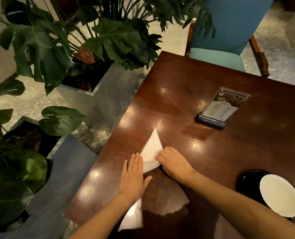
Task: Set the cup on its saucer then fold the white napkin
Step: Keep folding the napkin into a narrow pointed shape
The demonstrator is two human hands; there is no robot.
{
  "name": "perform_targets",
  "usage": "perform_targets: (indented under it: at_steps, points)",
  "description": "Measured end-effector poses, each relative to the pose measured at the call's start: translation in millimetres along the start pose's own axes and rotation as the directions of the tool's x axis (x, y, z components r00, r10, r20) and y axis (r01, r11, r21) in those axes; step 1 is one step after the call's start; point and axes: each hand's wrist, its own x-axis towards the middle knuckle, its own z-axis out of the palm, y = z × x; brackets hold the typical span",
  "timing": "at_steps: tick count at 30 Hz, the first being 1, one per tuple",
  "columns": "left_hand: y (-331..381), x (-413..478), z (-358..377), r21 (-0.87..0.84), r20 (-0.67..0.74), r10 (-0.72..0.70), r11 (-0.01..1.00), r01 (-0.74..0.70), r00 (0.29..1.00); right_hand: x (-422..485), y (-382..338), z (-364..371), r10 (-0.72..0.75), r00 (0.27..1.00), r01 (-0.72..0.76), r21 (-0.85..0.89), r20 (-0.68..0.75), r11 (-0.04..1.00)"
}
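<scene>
The white napkin [151,150] lies on the dark wooden table [186,87], folded into a narrow triangle that points away from me. My left hand [134,176] lies flat with fingers together, its fingertips on the napkin's near left edge. My right hand [173,162] presses its curled fingers down on the napkin's right corner. At the near right a cup with a white inside [279,194] stands on a black saucer [250,178], apart from both hands.
An acrylic menu stand [220,107] sits on the table beyond the napkin, to the right. A teal chair [219,54] stands at the far side. Grey planters [100,94] with large green leaves line the table's left edge.
</scene>
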Motion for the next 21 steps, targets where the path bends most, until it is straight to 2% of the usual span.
perform_targets:
  at_steps: [2,4,7,9,10,11,14,16,17,19,21]
  points:
    - [4,5,-8,-0.096,0.001,-0.026,0.995,0.026,1.000,10,3,-14,0.112,0.993,-0.107,0.188,-0.020,0.976]
    - [3,7,-14,-0.367,-0.046,-0.042,0.930,0.022,0.998,19,4,-32,0.240,0.970,-0.212,0.377,-0.028,0.902]
    - [2,-1,-27,-0.727,-0.052,-0.134,0.684,0.054,0.990,29,2,-52,0.386,0.922,-0.319,0.583,0.010,0.747]
    - [8,-8,-36,-0.885,0.099,-0.144,0.439,0.153,0.985,31,-2,-53,0.439,0.898,-0.366,0.596,0.025,0.715]
    - [11,-11,-39,-0.912,0.185,-0.128,0.346,0.219,0.974,32,-4,-50,0.445,0.894,-0.388,0.570,0.042,0.724]
    - [13,-13,-39,-0.911,0.250,-0.120,0.307,0.276,0.961,32,-5,-43,0.445,0.893,-0.411,0.536,0.071,0.738]
    - [11,-20,-29,-0.870,0.371,-0.183,0.274,0.410,0.910,33,-7,-17,0.455,0.867,-0.497,0.415,0.203,0.762]
    - [9,-22,-22,-0.842,0.381,-0.281,0.287,0.456,0.881,33,-7,-1,0.513,0.820,-0.570,0.287,0.252,0.770]
    - [9,-22,-20,-0.829,0.362,-0.327,0.315,0.462,0.873,34,-8,3,0.563,0.791,-0.610,0.235,0.239,0.757]
    - [13,-20,-18,-0.817,0.326,-0.383,0.347,0.461,0.864,40,-18,6,0.630,0.756,-0.654,0.248,0.179,0.715]
    - [16,-18,-18,-0.827,0.329,-0.418,0.305,0.472,0.846,47,-37,9,0.568,0.807,-0.589,0.285,0.162,0.756]
